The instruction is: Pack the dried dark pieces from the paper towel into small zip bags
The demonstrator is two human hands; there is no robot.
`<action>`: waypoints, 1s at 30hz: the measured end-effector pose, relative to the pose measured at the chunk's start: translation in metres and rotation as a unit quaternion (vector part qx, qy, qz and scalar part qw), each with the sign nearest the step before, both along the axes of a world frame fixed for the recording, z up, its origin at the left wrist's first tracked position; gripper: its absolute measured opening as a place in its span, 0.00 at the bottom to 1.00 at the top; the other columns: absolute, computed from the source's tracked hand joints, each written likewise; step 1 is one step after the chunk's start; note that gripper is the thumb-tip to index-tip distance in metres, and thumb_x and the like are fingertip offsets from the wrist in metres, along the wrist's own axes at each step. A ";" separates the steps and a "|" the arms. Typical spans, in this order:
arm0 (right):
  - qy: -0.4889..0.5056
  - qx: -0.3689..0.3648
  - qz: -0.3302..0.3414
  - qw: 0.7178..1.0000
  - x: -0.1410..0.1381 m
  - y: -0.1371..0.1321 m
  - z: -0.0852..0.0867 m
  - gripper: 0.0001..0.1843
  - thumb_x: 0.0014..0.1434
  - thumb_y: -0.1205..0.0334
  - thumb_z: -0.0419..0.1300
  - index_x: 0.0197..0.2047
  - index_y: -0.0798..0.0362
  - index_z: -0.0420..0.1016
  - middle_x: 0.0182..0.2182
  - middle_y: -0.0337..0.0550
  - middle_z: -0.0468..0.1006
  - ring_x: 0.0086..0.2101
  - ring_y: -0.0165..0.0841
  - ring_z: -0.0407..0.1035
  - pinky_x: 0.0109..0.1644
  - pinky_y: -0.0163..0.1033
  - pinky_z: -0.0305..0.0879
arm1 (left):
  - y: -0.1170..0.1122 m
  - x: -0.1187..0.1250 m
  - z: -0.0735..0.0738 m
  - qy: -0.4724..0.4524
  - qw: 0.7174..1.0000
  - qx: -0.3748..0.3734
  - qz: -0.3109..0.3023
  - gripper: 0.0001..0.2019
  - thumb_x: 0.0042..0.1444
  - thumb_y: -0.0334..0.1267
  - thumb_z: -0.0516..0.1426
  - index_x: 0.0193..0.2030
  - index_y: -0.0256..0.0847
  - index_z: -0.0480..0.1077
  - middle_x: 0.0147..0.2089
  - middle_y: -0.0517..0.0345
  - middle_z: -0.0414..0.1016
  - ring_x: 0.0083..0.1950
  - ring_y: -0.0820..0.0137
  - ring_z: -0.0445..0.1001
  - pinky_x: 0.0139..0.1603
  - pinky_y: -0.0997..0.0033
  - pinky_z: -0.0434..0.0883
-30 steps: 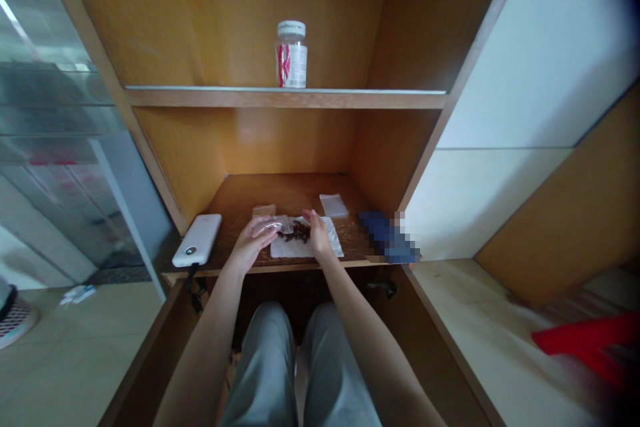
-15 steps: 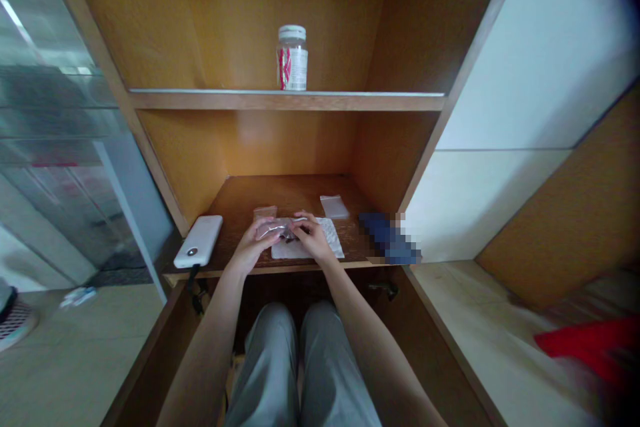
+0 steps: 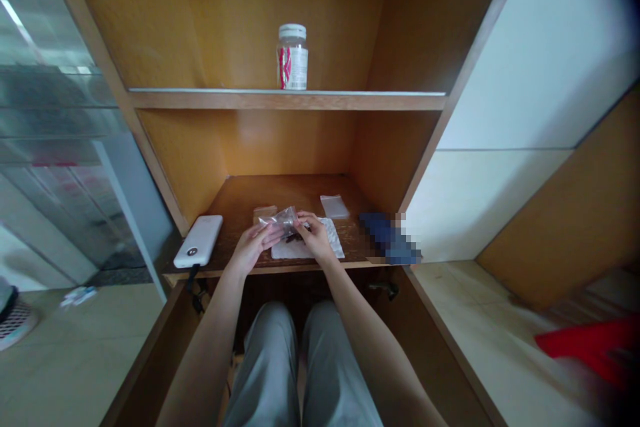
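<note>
"While my left hand (image 3: 254, 248) grasps the left part of a clear plastic bag (image 3: 281, 219), fingers curled against it, my right hand (image 3: 317, 240) meets it from the other side."

"What are your right fingers doing?"

"They are bent and bunched at the bag's right end. I cannot tell whether they pinch the plastic or something small."

"Where is the bag, exactly?"

"Between my two hands, tilted, over a creased white sheet (image 3: 334, 240). Partly hidden in the gap between my fingers, some dark brown pieces (image 3: 294, 238) show against the sheet."

"What lies farther out from your fingers?"

"Just beyond my left fingers is a small flat packet (image 3: 264, 212), partly covered by the bag. Beyond my right fingers and slightly to their right, a flat clear packet (image 3: 334, 207) lies on the brown wooden surface (image 3: 295, 188). Well to the left of my left hand sits a white device (image 3: 200, 240), shaped like a power bank, with a black cable (image 3: 193, 277) at its near end. Well to the right of my right hand lies something dark blue (image 3: 385, 235), too blocky to identify."

"And above?"

"High beyond my fingers, a clear bottle (image 3: 293, 63) with a white cap stands upright on a shelf (image 3: 350, 101)."
</note>
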State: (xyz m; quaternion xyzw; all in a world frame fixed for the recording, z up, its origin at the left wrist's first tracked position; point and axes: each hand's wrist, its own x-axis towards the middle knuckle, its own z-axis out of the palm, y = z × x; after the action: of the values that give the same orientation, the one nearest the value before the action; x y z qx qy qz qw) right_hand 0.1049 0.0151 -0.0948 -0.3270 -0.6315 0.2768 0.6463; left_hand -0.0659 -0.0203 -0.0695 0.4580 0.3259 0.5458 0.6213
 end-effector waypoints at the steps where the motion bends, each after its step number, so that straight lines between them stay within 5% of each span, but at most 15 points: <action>1: 0.004 -0.003 0.002 1.000 0.000 0.000 0.000 0.08 0.52 0.57 0.58 0.29 0.51 0.74 0.38 0.45 0.74 0.42 0.34 0.68 0.49 0.41 0.62 | 0.000 0.000 0.000 -0.003 1.000 -0.004 0.002 0.17 0.50 0.40 0.59 0.44 0.33 0.69 0.44 0.43 0.75 0.49 0.59 0.72 0.55 0.53 0.63; 16: 0.038 -0.088 0.032 0.995 -0.002 -0.003 0.000 0.12 0.51 0.53 0.57 0.30 0.53 0.73 0.27 0.41 0.75 0.28 0.31 0.68 0.33 0.35 0.63 | 0.004 -0.005 -0.003 -0.025 0.999 -0.019 0.007 0.20 0.51 0.41 0.57 0.49 0.33 0.67 0.46 0.41 0.74 0.49 0.59 0.72 0.55 0.54 0.63; 30: 0.068 -0.084 0.014 0.994 -0.001 -0.006 0.005 0.12 0.50 0.52 0.57 0.30 0.52 0.72 0.27 0.40 0.75 0.29 0.31 0.68 0.34 0.35 0.63 | -0.001 -0.002 0.005 -0.014 0.999 -0.006 0.028 0.17 0.51 0.39 0.57 0.47 0.34 0.68 0.46 0.43 0.74 0.45 0.60 0.74 0.51 0.56 0.67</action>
State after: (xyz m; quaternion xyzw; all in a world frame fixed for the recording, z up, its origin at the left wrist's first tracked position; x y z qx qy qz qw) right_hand 0.1037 0.0093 -0.0899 -0.3516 -0.5647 0.3595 0.6544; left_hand -0.0677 -0.0216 -0.0649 0.4371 0.3327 0.5674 0.6134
